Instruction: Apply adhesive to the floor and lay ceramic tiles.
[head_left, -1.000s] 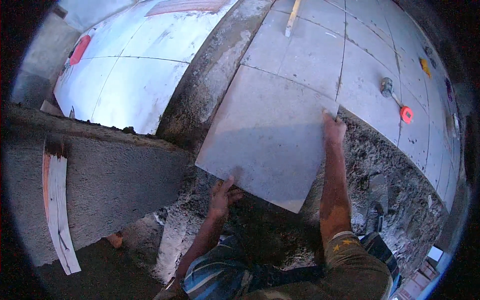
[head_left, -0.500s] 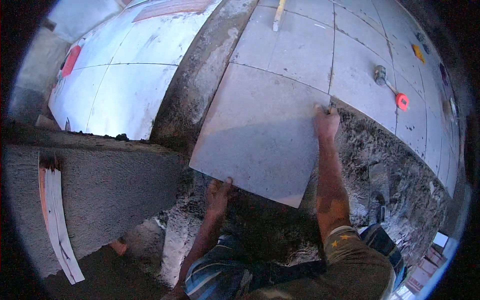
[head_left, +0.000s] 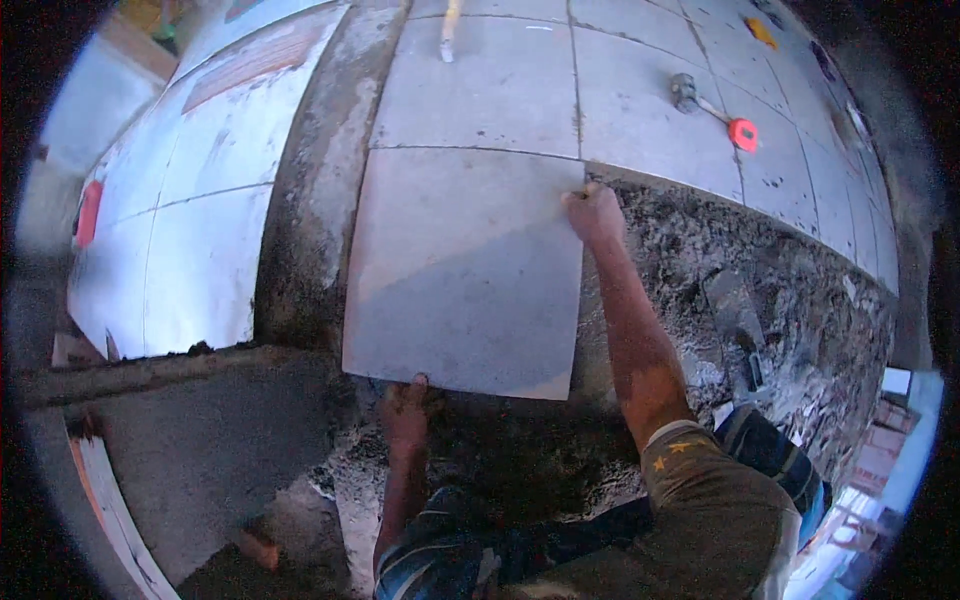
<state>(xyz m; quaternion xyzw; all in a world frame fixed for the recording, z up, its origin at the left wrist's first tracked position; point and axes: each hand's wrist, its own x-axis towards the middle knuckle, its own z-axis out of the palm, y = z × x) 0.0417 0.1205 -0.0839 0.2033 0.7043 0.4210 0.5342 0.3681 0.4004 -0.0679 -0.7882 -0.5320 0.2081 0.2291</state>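
Tile (head_left: 465, 270) in the head view is a big grey slab, far edge right along the laid tiles (head_left: 480, 90). Right hand (head_left: 596, 212)'s clamped on its right edge near the far corner; left hand (head_left: 405, 415)'s pinching the near edge, thumb on top. Mallet (head_left: 685, 92)'s just lying on those laid tiles, trowel (head_left: 735, 312)'s on the rough mortar (head_left: 805, 275) off right.

I see the left hand (head_left: 405, 408) gripping the near edge of a grey tile (head_left: 455, 265), the right hand (head_left: 597, 213) clasping its right edge near the far corner. Beyond, a mallet (head_left: 684, 92) and red tape measure (head_left: 743, 134) lie on laid tiles (head_left: 640, 120).
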